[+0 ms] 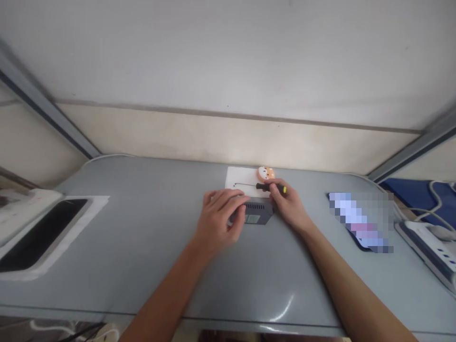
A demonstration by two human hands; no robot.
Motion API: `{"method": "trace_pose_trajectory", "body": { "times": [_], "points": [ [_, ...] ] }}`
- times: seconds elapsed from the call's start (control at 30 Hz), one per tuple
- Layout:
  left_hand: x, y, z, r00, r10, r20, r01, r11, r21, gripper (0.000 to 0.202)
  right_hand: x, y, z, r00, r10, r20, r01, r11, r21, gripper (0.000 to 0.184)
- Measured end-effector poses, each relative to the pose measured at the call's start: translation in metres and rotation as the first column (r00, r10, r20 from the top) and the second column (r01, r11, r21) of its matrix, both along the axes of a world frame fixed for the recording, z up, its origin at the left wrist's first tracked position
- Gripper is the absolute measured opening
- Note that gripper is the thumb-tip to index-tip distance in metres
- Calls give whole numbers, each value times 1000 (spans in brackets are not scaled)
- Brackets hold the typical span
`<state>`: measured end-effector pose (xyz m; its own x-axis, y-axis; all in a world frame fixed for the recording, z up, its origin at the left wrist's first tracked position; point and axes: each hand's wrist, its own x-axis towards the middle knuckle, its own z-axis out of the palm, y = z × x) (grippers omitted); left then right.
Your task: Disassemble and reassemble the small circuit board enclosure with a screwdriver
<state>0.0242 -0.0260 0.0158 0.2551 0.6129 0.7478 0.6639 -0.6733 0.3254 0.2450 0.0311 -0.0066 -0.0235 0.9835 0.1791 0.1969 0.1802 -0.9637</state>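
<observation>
A dark grey box point(262, 217) with a row of vent slots and a pale label lies on the grey table. My left hand point(221, 214) is closed over its left end, the thumb on the near face and the fingers across the top. Between the fingers of my right hand point(289, 203) is a screwdriver point(262, 186) with a black and yellow handle. Its thin shaft points left over a sheet of white paper point(241, 175), the tip close to tiny dark specks, perhaps screws. Just behind the handle sits a round orange-and-white animal-face piece point(264, 173).
To the right, a phone-like device point(358, 228), partly pixelated, lies on the table point(153, 228). A power strip point(436, 249) with cables stands beyond it. At the left is a white object with a black panel point(46, 232). A wall point(178, 130) closes off the back.
</observation>
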Motion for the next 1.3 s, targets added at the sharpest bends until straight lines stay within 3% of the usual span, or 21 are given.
{"method": "trace_pose_trajectory", "body": {
  "times": [0.23,0.4,0.57,0.77,1.07,1.3],
  "points": [
    [-6,-1,0,991,-122,49,127,986,-106,25,1,-2,4,997,1,75,-1,1000,-9,44],
    [-7,1,0,973,-146,182,193,941,-279,19,4,2,5,984,-118,-136,110,992,-65,51],
    [-11,7,0,952,-11,306,161,869,-469,7,14,10,4,834,-293,-467,218,953,-210,46],
    [-5,8,-8,954,54,295,151,764,-627,19,24,18,3,696,-352,-626,253,936,-246,37],
    [-2,9,-12,988,49,145,57,761,-646,22,20,16,4,683,-374,-627,268,928,-261,32],
    [-8,3,-7,993,-68,95,113,773,-624,24,22,17,1,685,-363,-632,266,932,-247,32]
  ]
}}
